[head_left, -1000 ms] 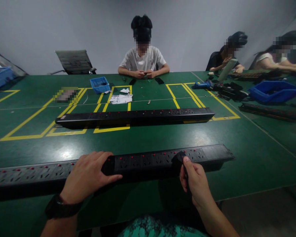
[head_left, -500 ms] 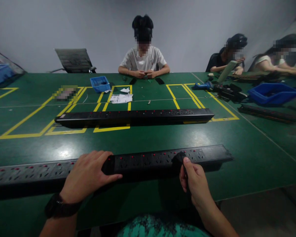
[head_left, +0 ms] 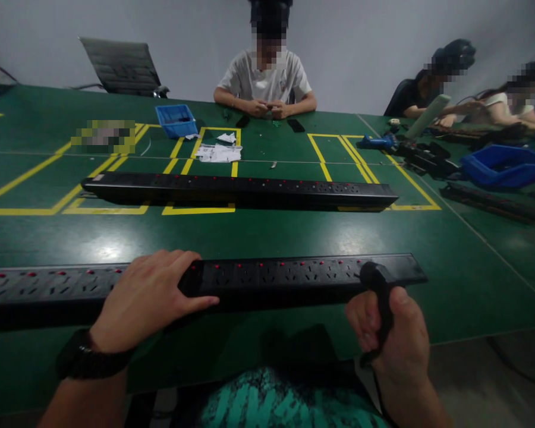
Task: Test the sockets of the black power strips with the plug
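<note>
A long black power strip (head_left: 294, 284) with a row of sockets and small red indicators lies across the near side of the table. My left hand (head_left: 147, 294), with a black watch on its wrist, grips the strip's body left of its middle, thumb along the front side. In my right hand (head_left: 395, 330) is a black power plug (head_left: 378, 279) with a cord hanging down past the wrist. The plug's head is at the strip's right-hand last socket; whether its pins are in the socket cannot be seen.
A second power strip (head_left: 249, 190) lies parallel farther back. Beyond are a blue bin (head_left: 177, 122), white papers (head_left: 218, 153), and yellow tape marks. At right are a larger blue bin (head_left: 508, 166) and black parts. One person (head_left: 267, 77) sits opposite, others at far right.
My right hand has moved right along the strip with the plug, from a socket farther left to the end one. My left hand keeps its grip. The view has tilted down slightly.
</note>
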{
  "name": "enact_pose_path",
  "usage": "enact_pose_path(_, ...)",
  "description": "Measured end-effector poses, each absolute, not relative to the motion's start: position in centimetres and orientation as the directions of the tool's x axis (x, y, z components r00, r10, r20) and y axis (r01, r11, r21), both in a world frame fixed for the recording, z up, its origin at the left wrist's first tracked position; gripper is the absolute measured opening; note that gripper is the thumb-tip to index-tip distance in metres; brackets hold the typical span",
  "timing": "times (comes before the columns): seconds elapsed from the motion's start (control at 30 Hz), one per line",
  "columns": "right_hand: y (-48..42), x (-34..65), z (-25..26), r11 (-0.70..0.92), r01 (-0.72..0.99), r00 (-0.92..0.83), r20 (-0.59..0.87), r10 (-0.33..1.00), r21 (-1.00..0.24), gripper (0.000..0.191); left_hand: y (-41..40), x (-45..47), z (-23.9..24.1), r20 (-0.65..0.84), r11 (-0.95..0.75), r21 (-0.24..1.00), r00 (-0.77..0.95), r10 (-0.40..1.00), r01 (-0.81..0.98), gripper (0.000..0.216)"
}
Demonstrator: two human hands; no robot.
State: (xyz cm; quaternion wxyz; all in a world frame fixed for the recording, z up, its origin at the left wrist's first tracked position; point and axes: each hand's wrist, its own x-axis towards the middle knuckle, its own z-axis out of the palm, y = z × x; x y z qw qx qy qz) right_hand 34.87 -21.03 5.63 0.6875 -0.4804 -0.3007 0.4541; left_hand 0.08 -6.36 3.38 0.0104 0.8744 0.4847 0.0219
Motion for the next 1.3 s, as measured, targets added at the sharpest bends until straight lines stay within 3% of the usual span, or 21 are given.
enact_pose_path(0.23, -19.6, 32.2, 4.8, -0.225, -0.230, 0.358, -0.297, 0.885, -0.947, 0.062, -6.2, -0.4, 2.9, 0.039, -0.535, 0.060, 0.533, 0.845, 0.843, 0.076)
enact_pose_path(0.33, -19.1, 31.3, 3.5, -0.278, -0.218, 0.364, -0.342, 0.866, -0.936, 0.061, -6.3, -0.4, 2.9, 0.041, -0.543, 0.068, 0.542, 0.840, 0.837, 0.076)
enact_pose_path(0.93, -18.5, 31.2, 3.3, -0.339, -0.253, 0.358, -0.413, 0.837, -0.906, 0.059, -6.3, -0.3, 3.1, 0.036, -0.532, 0.093, 0.531, 0.847, 0.842, 0.075)
enact_pose_path(1.3, -18.7, 31.1, 2.3, -0.275, -0.191, 0.382, -0.330, 0.863, -0.942, 0.062, -6.5, 0.0, 3.6, 0.046, -0.528, 0.110, 0.526, 0.849, 0.842, 0.071)
